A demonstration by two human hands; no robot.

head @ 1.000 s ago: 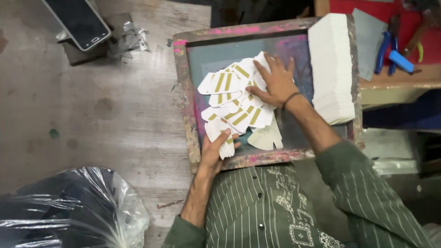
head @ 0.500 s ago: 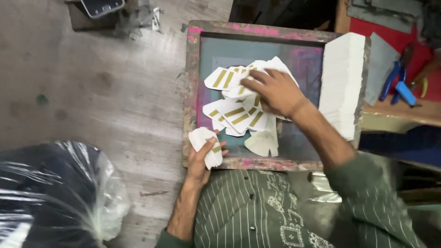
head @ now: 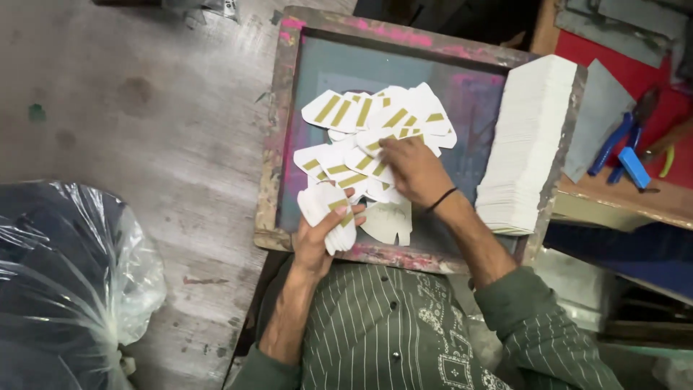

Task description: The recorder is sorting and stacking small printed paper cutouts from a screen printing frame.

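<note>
My left hand [head: 321, 235] is clenched around a small stack of white cut-out cards [head: 328, 217], gripping it at the near edge of the printing screen frame [head: 268, 155], with the thumb across the top card. My right hand [head: 411, 170] lies flat and spread on the loose cards with gold stripes [head: 375, 126], fingertips pressing the nearest ones; it grips nothing that I can see, only rests on them. The loose cards fan out across the middle of the screen, away from my body and toward its far edge, so they lie ahead of the right hand and ahead and to the right of the left hand's stack. The right hand is plainly the nearer one, already touching them. Most cards point their long axis roughly toward the far right corner (some overlap too much to tell). A tall block of blank cards [head: 530, 141] stands on the frame's right edge, well apart from both hands. A plastic-wrapped bundle [head: 65, 282] sits on the grey surface [head: 144, 108] at my left.
</note>
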